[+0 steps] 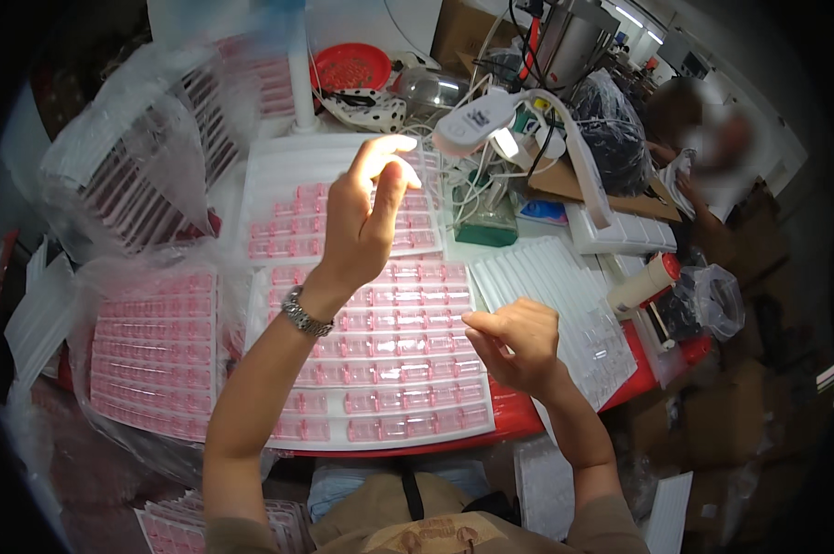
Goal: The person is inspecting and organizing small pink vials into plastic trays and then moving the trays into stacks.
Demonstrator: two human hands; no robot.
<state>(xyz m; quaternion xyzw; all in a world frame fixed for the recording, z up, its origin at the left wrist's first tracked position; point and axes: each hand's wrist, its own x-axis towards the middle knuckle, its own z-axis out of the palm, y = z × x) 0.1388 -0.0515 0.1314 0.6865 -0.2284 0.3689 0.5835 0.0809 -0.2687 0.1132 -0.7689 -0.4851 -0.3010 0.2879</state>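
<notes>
My left hand (366,217), with a metal watch on its wrist, is raised under the bright lamp over the far white tray (274,159). Its fingers are curled toward the thumb; glare hides whatever may be between them. Over the right edge of the near white tray (337,429), my right hand (523,342) has thumb and forefinger pinched together. Anything in that pinch is too small to make out. Both trays carry rows of small, clear pink plastic pieces (408,346). The near tray has a gap in its lower rows.
Another tray of pink pieces (154,346) lies left in plastic wrap, below wrapped stacked trays (149,175). To the right are a pale ridged tray (565,295) and a cream roll (643,282). A lamp (477,120), cables, a green box (486,226) and a red dish (352,66) stand behind.
</notes>
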